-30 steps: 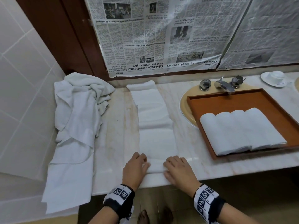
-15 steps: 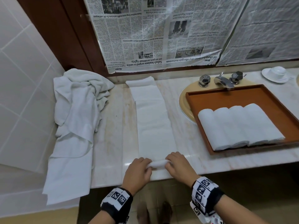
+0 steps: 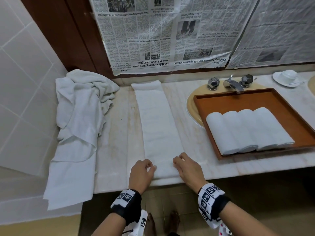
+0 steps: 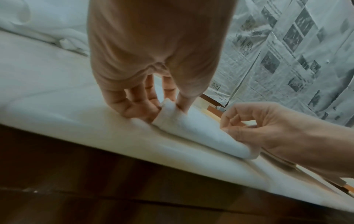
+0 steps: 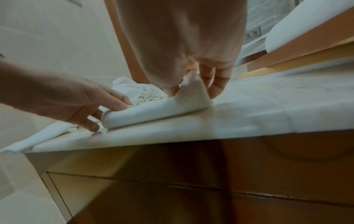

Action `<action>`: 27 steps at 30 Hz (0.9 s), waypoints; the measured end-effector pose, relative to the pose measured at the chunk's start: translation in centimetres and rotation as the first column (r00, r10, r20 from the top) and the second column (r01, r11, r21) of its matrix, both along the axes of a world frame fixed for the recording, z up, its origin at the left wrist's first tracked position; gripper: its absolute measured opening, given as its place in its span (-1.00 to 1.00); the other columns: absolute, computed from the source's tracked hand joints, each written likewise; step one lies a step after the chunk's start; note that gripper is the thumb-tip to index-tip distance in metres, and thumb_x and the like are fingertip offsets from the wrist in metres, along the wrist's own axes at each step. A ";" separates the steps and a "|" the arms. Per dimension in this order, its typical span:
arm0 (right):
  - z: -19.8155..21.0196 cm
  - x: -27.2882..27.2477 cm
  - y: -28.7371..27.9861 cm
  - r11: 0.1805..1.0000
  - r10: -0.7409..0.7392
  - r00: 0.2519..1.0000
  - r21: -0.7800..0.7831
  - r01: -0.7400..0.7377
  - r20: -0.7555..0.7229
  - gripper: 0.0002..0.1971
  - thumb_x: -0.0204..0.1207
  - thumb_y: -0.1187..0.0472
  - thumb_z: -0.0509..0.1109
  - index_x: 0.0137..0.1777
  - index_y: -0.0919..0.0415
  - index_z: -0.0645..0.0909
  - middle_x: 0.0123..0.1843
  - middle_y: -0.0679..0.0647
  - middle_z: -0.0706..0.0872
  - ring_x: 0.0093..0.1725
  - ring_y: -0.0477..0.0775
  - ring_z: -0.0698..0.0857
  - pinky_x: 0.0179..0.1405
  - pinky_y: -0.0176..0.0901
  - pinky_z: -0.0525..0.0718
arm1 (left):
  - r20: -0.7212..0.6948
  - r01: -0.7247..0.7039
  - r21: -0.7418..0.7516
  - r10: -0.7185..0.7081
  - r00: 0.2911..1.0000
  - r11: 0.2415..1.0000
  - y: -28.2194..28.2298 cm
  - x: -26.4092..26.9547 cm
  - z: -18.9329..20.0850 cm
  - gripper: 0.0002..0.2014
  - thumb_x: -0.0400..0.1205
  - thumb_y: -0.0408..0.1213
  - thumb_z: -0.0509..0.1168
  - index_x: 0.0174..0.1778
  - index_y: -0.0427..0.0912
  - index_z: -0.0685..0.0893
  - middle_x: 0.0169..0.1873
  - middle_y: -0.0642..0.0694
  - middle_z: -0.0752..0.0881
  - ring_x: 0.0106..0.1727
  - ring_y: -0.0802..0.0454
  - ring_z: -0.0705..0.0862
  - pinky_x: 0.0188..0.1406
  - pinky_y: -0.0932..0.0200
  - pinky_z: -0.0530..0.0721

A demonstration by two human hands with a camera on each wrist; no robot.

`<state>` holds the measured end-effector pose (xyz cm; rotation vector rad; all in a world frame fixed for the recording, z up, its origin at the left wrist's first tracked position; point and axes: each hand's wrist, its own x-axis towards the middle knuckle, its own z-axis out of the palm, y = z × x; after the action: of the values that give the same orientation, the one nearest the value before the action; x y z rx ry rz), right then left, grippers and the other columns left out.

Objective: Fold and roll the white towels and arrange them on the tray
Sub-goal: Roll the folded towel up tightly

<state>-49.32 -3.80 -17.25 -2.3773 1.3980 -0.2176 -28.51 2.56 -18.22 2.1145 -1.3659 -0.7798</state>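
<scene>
Head view: at the counter's near edge the left hand (image 3: 142, 172) and right hand (image 3: 186, 167) each pinch an end of the folded towel (image 3: 158, 121), whose near end, flat a second ago, is now turned over into a first small roll (image 4: 199, 133). The rolling has begun; most of the strip still lies flat, stretching away. Farther right, four rolled towels (image 3: 247, 130) lie side by side in the tray (image 3: 276, 103)

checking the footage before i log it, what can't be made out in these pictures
- Head view: the near end of the folded towel is covered by the left hand and right hand, so each grip is hidden.
- Head view: rolled towels hide the tray floor beneath them.
- Head view: newspaper small print unreadable.
- Wrist views: motion blur.
</scene>
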 end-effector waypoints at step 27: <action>0.1 -1.3 -4.3 0.953 -0.015 0.965 0.296 -0.065 0.261 -0.77 0.69 0.02 0.33 0.23 0.05 0.69 0.14 -0.01 0.73 0.11 -0.05 0.65 0.14 -0.24 0.51 | 0.042 0.156 -0.059 -0.154 0.987 0.986 -1.8 2.1 -0.3 -0.73 0.65 0.14 0.34 -0.14 0.02 0.71 -0.26 0.14 0.73 -0.16 0.15 0.67 -0.20 0.20 0.50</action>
<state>-50.62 -8.13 -17.20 -2.0318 1.1830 -0.2763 -26.43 0.76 -18.49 2.0027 -1.5688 -0.7519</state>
